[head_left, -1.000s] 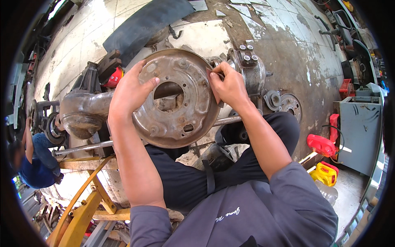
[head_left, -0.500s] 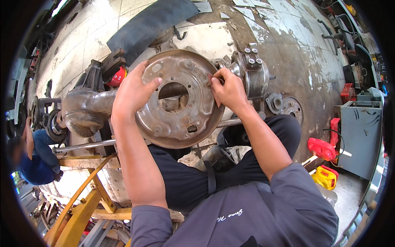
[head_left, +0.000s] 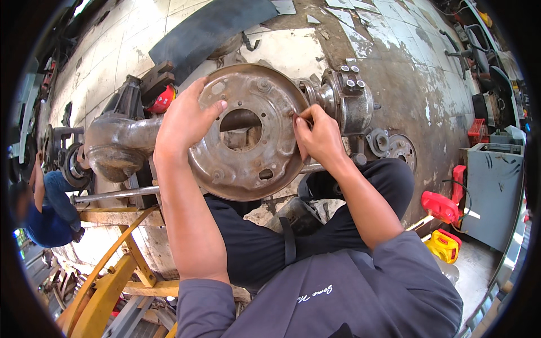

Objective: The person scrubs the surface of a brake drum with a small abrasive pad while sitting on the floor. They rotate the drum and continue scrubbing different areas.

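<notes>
A round brown metal brake backing plate (head_left: 228, 172) with a large centre hole is tilted up in front of me. My left hand (head_left: 187, 123) grips its left rim, thumb on the face and fingers around the edge. At the right rim, my right hand (head_left: 322, 134) pinches a thin reddish-brown sheet, which looks like sandpaper (head_left: 303, 150), against the plate. Most of the sheet is hidden by my fingers. Behind the plate runs a heavy axle housing (head_left: 115, 146). A hub with several bolts (head_left: 350, 104) stands just right of the plate.
Yellow metal stand (head_left: 112, 290) is at lower left, near another person (head_left: 51, 208). A flange (head_left: 377, 141) and a perforated disc (head_left: 401, 151) lie at right. Beyond are a red jack-like tool (head_left: 439, 205), a yellow container (head_left: 444, 245) and a grey cabinet (head_left: 496, 186). A dark sheet (head_left: 208, 36) lies behind.
My right hand has shifted slightly right and down along the plate's rim, and less of the reddish-brown sheet shows. My left hand keeps its grip.
</notes>
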A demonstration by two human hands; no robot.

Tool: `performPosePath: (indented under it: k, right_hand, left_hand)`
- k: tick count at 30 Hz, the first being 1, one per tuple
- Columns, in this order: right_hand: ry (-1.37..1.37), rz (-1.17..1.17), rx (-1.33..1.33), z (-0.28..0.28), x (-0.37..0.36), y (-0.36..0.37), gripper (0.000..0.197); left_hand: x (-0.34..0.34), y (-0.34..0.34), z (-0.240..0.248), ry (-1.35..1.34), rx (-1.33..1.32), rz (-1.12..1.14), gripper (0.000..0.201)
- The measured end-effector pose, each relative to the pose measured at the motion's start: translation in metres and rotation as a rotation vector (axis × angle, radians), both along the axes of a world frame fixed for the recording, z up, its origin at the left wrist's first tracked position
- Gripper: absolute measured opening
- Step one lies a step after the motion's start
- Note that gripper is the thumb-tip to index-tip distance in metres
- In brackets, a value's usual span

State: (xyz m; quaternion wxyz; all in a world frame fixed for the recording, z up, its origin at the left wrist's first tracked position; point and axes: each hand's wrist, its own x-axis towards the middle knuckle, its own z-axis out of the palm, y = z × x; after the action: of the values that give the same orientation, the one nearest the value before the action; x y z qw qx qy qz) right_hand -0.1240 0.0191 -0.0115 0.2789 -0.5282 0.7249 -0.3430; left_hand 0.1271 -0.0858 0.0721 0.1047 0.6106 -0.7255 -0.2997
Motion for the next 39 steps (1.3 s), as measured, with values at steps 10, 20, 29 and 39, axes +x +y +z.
performPosePath:
  k: [10, 20, 29, 39]
  right_hand:
    - [0.026, 0.018, 0.069, 0.006, -0.006, -0.014, 0.018]
    - [-0.391, 0.073, 0.010, 0.044, -0.075, -0.001, 0.020]
    - [-0.498, 0.092, -0.150, 0.046, -0.047, -0.043, 0.040]
    - [-0.698, 0.063, -0.111, 0.051, -0.051, -0.045, 0.049]
  left_hand:
    - [-0.004, 0.001, 0.002, 0.018, 0.026, -0.001, 0.070]
    - [-0.015, 0.007, -0.012, 0.198, 0.088, -0.094, 0.070]
    - [-0.091, 0.048, -0.016, 0.584, 0.080, -0.294, 0.081]
    - [-0.099, 0.041, -0.028, 0.585, -0.138, 0.021, 0.040]
